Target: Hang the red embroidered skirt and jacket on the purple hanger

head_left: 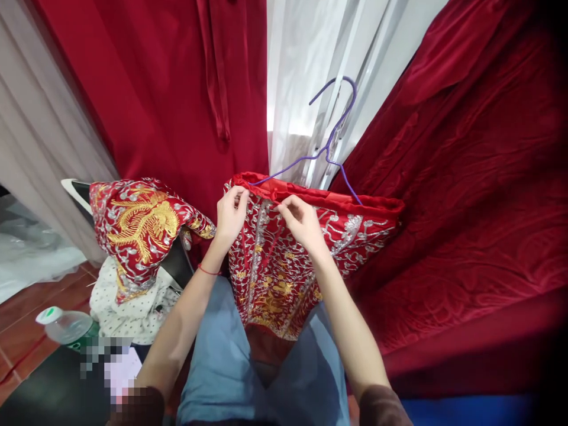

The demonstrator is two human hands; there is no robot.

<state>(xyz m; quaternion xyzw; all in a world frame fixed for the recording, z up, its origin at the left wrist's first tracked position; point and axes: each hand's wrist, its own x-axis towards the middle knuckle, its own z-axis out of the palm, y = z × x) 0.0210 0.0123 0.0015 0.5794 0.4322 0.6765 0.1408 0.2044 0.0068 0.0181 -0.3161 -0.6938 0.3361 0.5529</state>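
A red skirt [284, 266] with silver and gold embroidery hangs in front of my legs, its red satin waistband [377, 204] facing up. My left hand [233, 210] pinches the waistband near its left end. A little to the right, my right hand [302, 222] is closed on the same band, thumb against forefinger. Whether a small fastening lies between the fingers, I cannot tell. A purple wire hanger [328, 145] stands with its hook up, and its lower part is hidden inside the skirt.
On a chair at left lies a second red embroidered piece [142, 231], above dotted white cloth [119, 302]. A capped plastic bottle [68, 325] is beside it. Red drapes [160, 89] and a sheer white curtain [295, 77] hang ahead; dark red cloth [479, 225] fills the right.
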